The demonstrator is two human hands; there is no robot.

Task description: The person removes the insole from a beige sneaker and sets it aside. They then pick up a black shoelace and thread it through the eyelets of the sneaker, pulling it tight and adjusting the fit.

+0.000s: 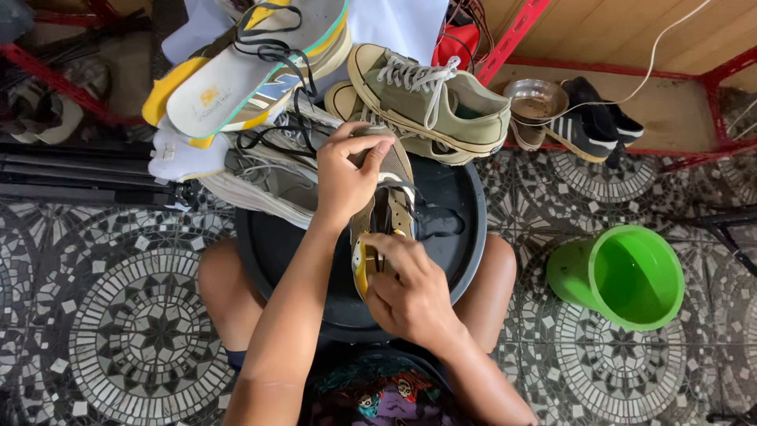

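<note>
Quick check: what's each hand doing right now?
Left hand: closed on the toe end of the shoe.
Right hand: closed on the shoe's heel end.

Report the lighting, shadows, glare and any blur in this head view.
Head view: soft, even daylight with only faint shadows; a dull sheen on the black basin and some gloss inside the green tub; left hand, right hand and the sneaker they hold are sharp; slight wide-angle stretching towards the corners.

Shoe [384, 207] over basin [453, 229]; sneakers [430, 106] behind, bucket [627, 276] right.
</note>
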